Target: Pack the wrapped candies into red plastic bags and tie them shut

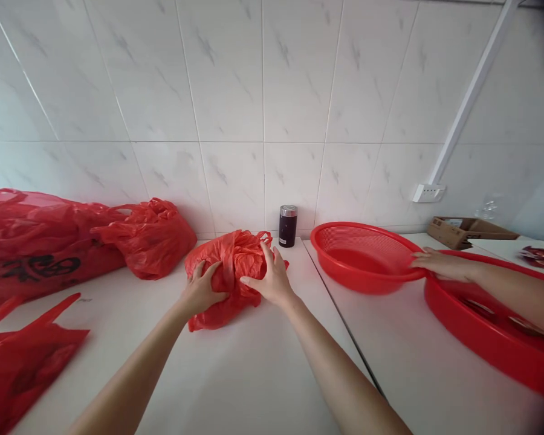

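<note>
A bulging red plastic bag [236, 263] lies on the white table in front of me, its contents hidden. My left hand [202, 290] is curved against its left side, thumb low on the front and fingers over the top. From the other side, my right hand [272, 277] cups the bag, thumb at the front and fingers reaching up over its right end. Behind the bag, near the wall, a dark flask with a silver lid [288, 226] stands upright.
More red plastic bags [156, 235] sit at left, one flat with handles up [31, 362]. To the right are a red colander [362, 275] and a red basin [485, 332]; another person's hand [444, 264] touches the colander's rim. A cardboard box [456, 232] stands behind.
</note>
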Demonstrator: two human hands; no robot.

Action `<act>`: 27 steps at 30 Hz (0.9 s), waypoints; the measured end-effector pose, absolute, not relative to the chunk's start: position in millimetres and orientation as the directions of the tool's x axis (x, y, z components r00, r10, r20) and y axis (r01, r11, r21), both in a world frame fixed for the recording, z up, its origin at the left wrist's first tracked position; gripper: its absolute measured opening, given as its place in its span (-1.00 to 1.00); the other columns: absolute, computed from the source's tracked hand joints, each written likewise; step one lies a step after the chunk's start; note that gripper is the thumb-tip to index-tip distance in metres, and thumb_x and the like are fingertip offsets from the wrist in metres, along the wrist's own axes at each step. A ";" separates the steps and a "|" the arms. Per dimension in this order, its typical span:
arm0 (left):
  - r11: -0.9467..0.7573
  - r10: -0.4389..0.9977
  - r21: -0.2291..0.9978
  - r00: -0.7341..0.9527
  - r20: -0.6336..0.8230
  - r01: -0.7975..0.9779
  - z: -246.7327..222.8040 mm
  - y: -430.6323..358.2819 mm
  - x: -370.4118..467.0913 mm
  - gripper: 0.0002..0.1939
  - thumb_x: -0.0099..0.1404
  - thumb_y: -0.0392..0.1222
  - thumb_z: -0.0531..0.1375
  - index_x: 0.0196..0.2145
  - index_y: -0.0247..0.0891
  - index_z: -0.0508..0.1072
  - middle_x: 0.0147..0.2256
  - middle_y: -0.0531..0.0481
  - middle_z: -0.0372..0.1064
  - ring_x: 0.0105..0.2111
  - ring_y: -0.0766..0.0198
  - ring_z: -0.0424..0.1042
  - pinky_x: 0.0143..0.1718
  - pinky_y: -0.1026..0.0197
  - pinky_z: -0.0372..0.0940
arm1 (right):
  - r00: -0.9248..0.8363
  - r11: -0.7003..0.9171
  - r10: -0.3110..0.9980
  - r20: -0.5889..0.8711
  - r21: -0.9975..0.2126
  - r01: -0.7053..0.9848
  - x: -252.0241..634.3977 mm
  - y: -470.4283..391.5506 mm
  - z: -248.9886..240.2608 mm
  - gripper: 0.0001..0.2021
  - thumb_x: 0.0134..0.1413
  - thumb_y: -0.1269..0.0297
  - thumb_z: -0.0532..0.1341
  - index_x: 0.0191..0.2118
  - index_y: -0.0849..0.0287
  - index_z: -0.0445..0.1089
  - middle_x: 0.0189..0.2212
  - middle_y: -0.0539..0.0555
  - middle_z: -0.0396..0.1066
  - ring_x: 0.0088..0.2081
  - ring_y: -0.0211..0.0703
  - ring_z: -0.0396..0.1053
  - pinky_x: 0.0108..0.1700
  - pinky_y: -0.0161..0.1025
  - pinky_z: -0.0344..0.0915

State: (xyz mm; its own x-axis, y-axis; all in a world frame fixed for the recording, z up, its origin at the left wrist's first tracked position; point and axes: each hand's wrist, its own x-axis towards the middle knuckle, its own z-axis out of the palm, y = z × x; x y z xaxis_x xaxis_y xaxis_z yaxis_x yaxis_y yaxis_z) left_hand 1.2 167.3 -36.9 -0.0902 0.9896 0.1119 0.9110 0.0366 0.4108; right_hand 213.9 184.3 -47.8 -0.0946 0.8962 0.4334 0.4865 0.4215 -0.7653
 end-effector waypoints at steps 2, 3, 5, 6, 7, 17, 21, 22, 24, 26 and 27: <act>0.023 0.994 0.418 -0.066 0.088 0.908 -39.8 164.5 -11.6 -0.03 -0.03 0.03 0.27 0.31 -0.07 0.00 0.37 -0.22 -0.35 0.29 -0.22 -0.07 0.14 -0.08 0.10 | -0.183 0.397 0.918 0.353 -0.810 0.431 210.8 195.8 -57.3 -0.04 -0.39 0.04 0.44 0.25 -0.10 0.11 0.26 0.21 0.01 0.24 0.28 0.02 0.11 0.20 0.12; 0.022 0.995 0.421 -0.061 0.079 0.907 -40.8 163.8 -17.4 -0.02 -0.03 0.04 0.27 0.31 -0.07 -0.01 0.37 -0.22 -0.37 0.28 -0.20 -0.05 0.13 -0.06 0.13 | -0.212 0.392 0.918 0.334 -0.838 0.379 209.5 198.9 -64.6 -0.15 -0.39 0.12 0.44 0.17 -0.08 0.23 0.17 0.18 0.18 0.15 0.22 0.18 0.06 0.14 0.18; 0.027 0.995 0.428 -0.063 0.071 0.903 -43.4 164.6 -26.4 -0.02 -0.03 0.05 0.27 0.31 -0.09 -0.01 0.37 -0.24 -0.39 0.27 -0.20 0.01 0.11 -0.03 0.17 | -0.214 0.387 0.917 0.337 -0.882 0.268 208.7 201.1 -80.8 -0.47 -0.29 0.28 0.37 -0.05 0.00 0.40 -0.12 0.08 0.42 -0.09 0.04 0.38 -0.03 0.00 0.27; 0.030 0.995 0.430 -0.068 0.074 0.902 -45.2 166.1 -29.4 -0.02 -0.02 0.06 0.27 0.31 -0.12 -0.01 0.37 -0.25 -0.39 0.26 -0.19 0.03 0.11 -0.02 0.17 | -0.181 0.384 0.920 0.348 -0.895 0.227 209.8 201.3 -88.4 -0.61 -0.24 0.32 0.31 -0.15 0.03 0.43 -0.23 0.03 0.45 -0.18 -0.02 0.40 -0.06 -0.05 0.29; 0.031 0.994 0.431 -0.073 0.082 0.902 -47.5 168.2 -31.5 -0.03 -0.01 0.06 0.26 0.31 -0.15 -0.01 0.37 -0.27 -0.38 0.26 -0.18 0.03 0.12 -0.01 0.16 | -0.131 0.376 0.925 0.356 -0.905 0.197 212.4 201.5 -95.0 -0.70 -0.19 0.34 0.26 -0.21 0.05 0.42 -0.29 0.01 0.46 -0.23 -0.06 0.40 -0.08 -0.08 0.30; 0.053 0.958 0.364 -0.150 0.243 0.930 -55.0 205.7 -30.9 -0.13 0.04 0.03 0.26 0.26 -0.28 0.10 0.31 -0.37 -0.16 0.27 -0.21 -0.01 0.13 -0.07 0.15 | 0.267 0.291 0.930 0.252 -0.950 -0.116 242.1 209.6 -112.5 -0.67 0.08 0.37 0.05 -0.01 0.22 0.31 -0.22 0.12 0.48 -0.25 -0.12 0.47 -0.27 -0.19 0.43; 0.101 0.869 0.296 -0.229 0.438 0.950 -33.8 217.1 -19.7 -0.38 0.27 -0.15 0.03 0.28 -0.18 0.08 0.36 -0.26 -0.31 0.30 -0.20 -0.16 0.14 -0.20 0.06 | 0.302 0.317 0.912 0.279 -0.945 -0.083 260.3 189.2 -74.2 -0.73 0.23 0.20 0.16 -0.04 0.26 0.34 -0.18 0.10 0.42 -0.25 -0.20 0.43 -0.22 -0.17 0.42; 0.104 0.847 0.277 -0.231 0.479 0.955 -29.7 217.2 -13.5 -0.42 0.30 -0.19 -0.04 0.28 -0.16 0.09 0.36 -0.22 -0.32 0.31 -0.19 -0.17 0.14 -0.22 0.05 | 0.315 0.336 0.900 0.300 -0.940 -0.065 280.1 183.8 -53.5 -0.70 0.22 0.17 0.17 -0.03 0.26 0.34 -0.14 0.11 0.40 -0.21 -0.18 0.42 -0.19 -0.15 0.42; 0.058 0.831 0.214 -0.166 0.532 0.975 -27.3 214.3 2.0 -0.47 0.34 -0.20 -0.12 0.26 -0.11 0.14 0.36 -0.13 -0.27 0.31 -0.10 -0.17 0.18 -0.18 0.00 | 0.366 0.384 0.864 0.346 -0.923 -0.034 341.7 175.6 0.9 -0.66 0.23 0.15 0.16 0.02 0.24 0.32 -0.06 0.14 0.37 -0.13 -0.13 0.40 -0.12 -0.08 0.40; -0.062 0.848 0.112 -0.007 0.530 0.992 -33.8 210.1 16.7 -0.51 0.36 -0.13 -0.09 0.22 -0.01 0.21 0.35 0.02 -0.16 0.32 0.04 -0.16 0.26 -0.07 -0.13 | 0.433 0.447 0.808 0.399 -0.895 -0.010 421.7 170.7 63.5 -0.64 0.22 0.08 0.12 0.04 0.15 0.34 0.02 0.16 0.37 -0.01 -0.03 0.37 -0.08 0.01 0.38; -0.128 0.858 0.061 0.079 0.508 0.990 -39.5 209.1 21.5 -0.54 0.35 -0.08 -0.05 0.19 0.05 0.26 0.34 0.08 -0.08 0.31 0.08 -0.14 0.28 -0.04 -0.20 | 0.461 0.472 0.783 0.418 -0.881 -0.004 461.4 168.7 93.1 -0.67 0.23 0.08 0.02 -0.01 -0.02 0.40 0.06 0.05 0.37 0.08 0.00 0.32 -0.07 0.02 0.35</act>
State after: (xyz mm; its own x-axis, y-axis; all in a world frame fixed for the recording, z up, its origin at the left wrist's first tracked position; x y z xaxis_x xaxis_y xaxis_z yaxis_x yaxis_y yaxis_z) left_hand 21.5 209.1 -39.5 0.0793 0.8577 0.5080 0.9900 -0.1276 0.0608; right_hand 461.4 168.7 93.1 0.4609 0.7831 0.4176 -0.0040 0.4724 -0.8814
